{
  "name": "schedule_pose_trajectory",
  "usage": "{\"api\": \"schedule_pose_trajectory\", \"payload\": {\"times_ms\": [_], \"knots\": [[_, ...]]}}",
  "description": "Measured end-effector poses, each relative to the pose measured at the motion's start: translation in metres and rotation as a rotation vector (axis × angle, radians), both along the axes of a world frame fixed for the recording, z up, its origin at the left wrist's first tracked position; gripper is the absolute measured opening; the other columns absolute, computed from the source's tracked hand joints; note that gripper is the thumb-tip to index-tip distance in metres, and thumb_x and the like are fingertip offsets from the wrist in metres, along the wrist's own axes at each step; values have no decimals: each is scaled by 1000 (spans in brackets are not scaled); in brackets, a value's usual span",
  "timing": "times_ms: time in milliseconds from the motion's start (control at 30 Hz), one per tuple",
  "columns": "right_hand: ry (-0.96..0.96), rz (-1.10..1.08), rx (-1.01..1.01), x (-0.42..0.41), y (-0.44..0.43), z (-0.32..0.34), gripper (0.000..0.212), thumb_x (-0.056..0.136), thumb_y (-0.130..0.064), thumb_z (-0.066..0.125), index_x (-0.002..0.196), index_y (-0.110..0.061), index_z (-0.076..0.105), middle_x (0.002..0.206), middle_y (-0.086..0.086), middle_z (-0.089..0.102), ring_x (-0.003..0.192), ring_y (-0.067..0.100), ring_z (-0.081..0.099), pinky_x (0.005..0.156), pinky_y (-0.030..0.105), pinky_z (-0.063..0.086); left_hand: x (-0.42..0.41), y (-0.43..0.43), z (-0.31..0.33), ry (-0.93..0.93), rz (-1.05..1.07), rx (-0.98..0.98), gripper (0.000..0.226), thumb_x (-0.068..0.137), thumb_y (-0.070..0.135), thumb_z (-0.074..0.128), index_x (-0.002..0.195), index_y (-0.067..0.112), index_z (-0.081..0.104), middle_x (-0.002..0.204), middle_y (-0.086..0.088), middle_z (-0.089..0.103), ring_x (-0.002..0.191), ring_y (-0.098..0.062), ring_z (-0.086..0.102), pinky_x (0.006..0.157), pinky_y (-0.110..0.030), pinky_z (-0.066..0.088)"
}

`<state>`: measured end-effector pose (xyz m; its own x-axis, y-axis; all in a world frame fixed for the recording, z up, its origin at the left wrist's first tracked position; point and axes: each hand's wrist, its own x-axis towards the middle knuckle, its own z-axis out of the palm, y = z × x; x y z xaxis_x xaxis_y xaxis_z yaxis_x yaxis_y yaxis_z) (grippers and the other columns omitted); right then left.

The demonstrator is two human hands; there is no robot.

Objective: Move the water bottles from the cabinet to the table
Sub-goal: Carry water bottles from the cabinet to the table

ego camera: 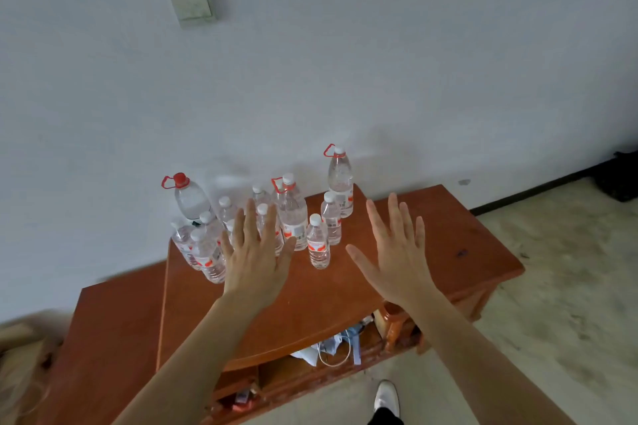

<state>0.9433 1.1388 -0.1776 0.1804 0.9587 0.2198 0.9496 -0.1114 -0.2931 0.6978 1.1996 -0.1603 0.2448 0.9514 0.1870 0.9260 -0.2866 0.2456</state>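
Wooden cabinet (431,252), three handled bottles (191,200) (293,214) (341,179), two hands (257,262) (397,259)

Clear plastic water bottles, all upright, clustered on back-left part of red-brown wooden tabletop (466,235), close to wall.
Largest bottle (190,200): red cap, red carry loop, far-left rear corner.
Tall bottle (341,183): white cap, red loop, red-white label, back right of cluster.
Mid-size bottle (294,217): white cap, red loop, centre.
Small front bottle (318,243): white cap, front right; second small bottle (331,219) just behind it.
Left group of small bottles (207,255): packed close at tabletop's left edge.
More small ones mid-cluster, partly hidden.
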Motion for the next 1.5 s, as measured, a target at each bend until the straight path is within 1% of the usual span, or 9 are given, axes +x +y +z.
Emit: {"api": "schedule_pose_trajectory", "payload": {"times_ms": [300, 467, 700, 800, 967, 1200, 1333, 1433, 1500], "knots": [[94, 202, -161, 75, 176, -50, 87, 92, -84, 17, 152, -43, -31, 166, 5, -28, 154, 32, -17, 121, 47, -9, 66, 160, -33, -41, 123, -169, 77, 99, 62, 28, 161, 29, -4, 169, -7, -13, 155, -29, -9, 124, -54, 7], [130, 325, -292, 77, 228, -81, 92, 93, -79, 30, 157, -37, -23, 168, 8, -21, 156, 35, -5, 126, 54, 14, 89, 224, -51, 6, 124, -216, 74, 101, 60, 32, 161, 27, 3, 169, -9, -6, 155, -33, 0, 120, -56, 17], [232, 400, -400, 50, 232, -118, 97, 92, -78, 38, 155, -40, -26, 168, 5, -22, 157, 32, -2, 125, 51, 15, 97, 287, -85, 171, 108, -286, 49, 103, 52, 39, 141, 21, 43, 132, -15, 43, 120, -40, 51, 87, -50, 52], [316, 355, -404, 33, 229, -123, 100, 92, -76, 44, 158, -36, -20, 170, 6, -17, 157, 28, 2, 123, 49, 18, 95, 282, -94, 148, 107, -277, 42, 104, 47, 39, 133, 17, 46, 125, -18, 44, 97, -43, 62, 69, -46, 54], [206, 285, -397, -9, 244, -126, 90, 99, -63, 45, 162, -27, -8, 171, 10, -7, 157, 30, 0, 124, 55, 5, 60, 247, -99, 118, 74, -291, 47, 103, 48, 39, 140, 18, 39, 129, -18, 51, 93, -40, 66, 60, -37, 49], [-123, 466, -507, -67, 259, -132, 79, 100, -43, 56, 161, -24, 10, 171, 10, -2, 157, 32, -2, 124, 58, -3, -9, 166, -125, 40, 48, -434, 55, 104, 54, 33, 148, 20, 35, 148, -5, 47, 110, -25, 66, 79, -33, 57], [-361, 576, -608, -99, 248, -149, 89, 96, -32, 64, 162, -27, 4, 171, 11, -3, 157, 33, -4, 116, 64, -17, -53, 129, -134, -73, 115, -500, 56, 101, 59, 34, 145, 26, 39, 145, 4, 49, 103, -16, 67, 73, -24, 57], [-315, 650, -693, -126, 238, -167, 102, 91, -30, 73, 161, -28, -1, 171, 10, 2, 157, 32, 1, 122, 62, -8, -94, 105, -134, -155, 191, -505, 62, 94, 66, 28, 140, 28, 44, 138, 7, 54, 97, -16, 67, 61, -15, 44], [-228, 674, -765, -137, 234, -179, 107, 87, -32, 78, 161, -32, 0, 171, 7, 5, 157, 30, 3, 124, 59, -1, -119, 94, -135, -245, 271, -505, 61, 94, 67, 29, 138, 28, 47, 136, 7, 55, 99, -19, 68, 66, -22, 48]]}}
